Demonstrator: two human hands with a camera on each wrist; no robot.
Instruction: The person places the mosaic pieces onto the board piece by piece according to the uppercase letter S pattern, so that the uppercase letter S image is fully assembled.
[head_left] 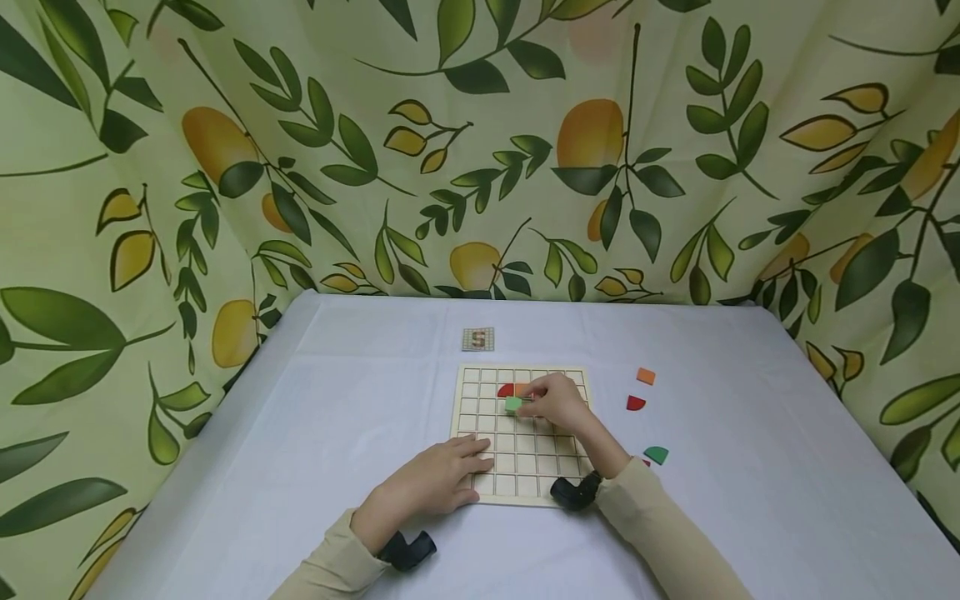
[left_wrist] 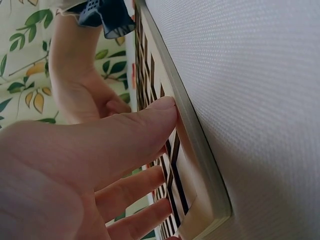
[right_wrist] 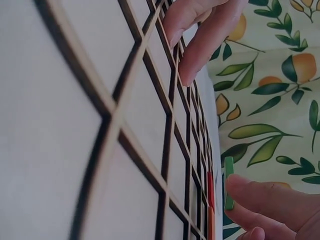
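Grid board [head_left: 506, 485]: orange tile [head_left: 522, 389] on it part-hidden by right hand [head_left: 558, 402]. Red piece [head_left: 647, 462] right of it mostly covered. Card [head_left: 477, 339] beyond illegible.

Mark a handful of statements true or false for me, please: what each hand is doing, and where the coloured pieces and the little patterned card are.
1. The right hand pinches a light green piece. True.
2. The left hand is lifted clear of everything. False: the left hand rests on the grid board.
3. On the board, a red piece lies beside an orange piece. True.
4. The patterned card lies on top of the board. False: the patterned card lies on the white cloth, beyond the board's far edge.
5. A dark green piece lies off the board, to its right. True.
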